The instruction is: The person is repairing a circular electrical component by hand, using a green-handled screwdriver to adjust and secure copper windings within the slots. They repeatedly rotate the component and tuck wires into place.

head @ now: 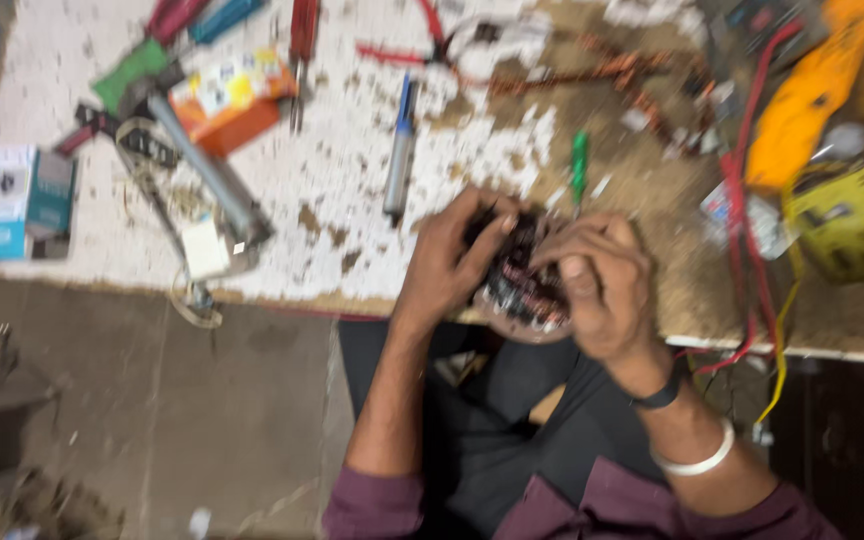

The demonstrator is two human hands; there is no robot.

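My left hand (449, 262) and my right hand (599, 280) both grip a round dark motor part with copper-coloured windings (522, 280), held at the near edge of the worn white workbench (332, 200). The picture is blurred. A green-handled screwdriver (579, 165) lies just beyond my right hand. A blue and grey pen-like tool (400, 150) lies beyond my left hand.
An orange box (227, 100), a grey metal tool (207, 170), red-handled tools (302, 30) and a teal and white box (24, 200) lie on the left of the bench. A yellow meter (812, 95), a yellow box (857, 215) and red and yellow wires (747, 280) sit right.
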